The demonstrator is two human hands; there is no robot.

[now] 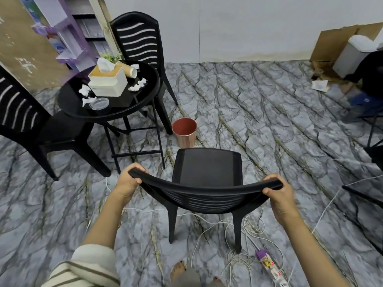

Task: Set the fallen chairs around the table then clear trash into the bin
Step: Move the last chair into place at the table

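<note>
A black plastic chair [209, 168] stands upright right in front of me, seat facing away. My left hand [129, 179] grips the left end of its top rail and my right hand [279, 195] grips the right end. A round black table [145, 100] stands at the left, with crumpled tissues [137, 84], a tipped paper cup [129, 71], a clear plastic lid [99, 103] and a tissue box [108, 80] on it. Two more black chairs stand upright by it: one behind [137, 38], one at the left [22, 119]. A copper bin [184, 132] sits on the floor beside the table.
White cables and a power strip [269, 264] lie on the floor by the chair's rear legs and my bare foot [178, 270]. Another person [366, 88] crouches at far right near a white bin [352, 54] and cardboard. A purple shelf [68, 36] stands behind the table.
</note>
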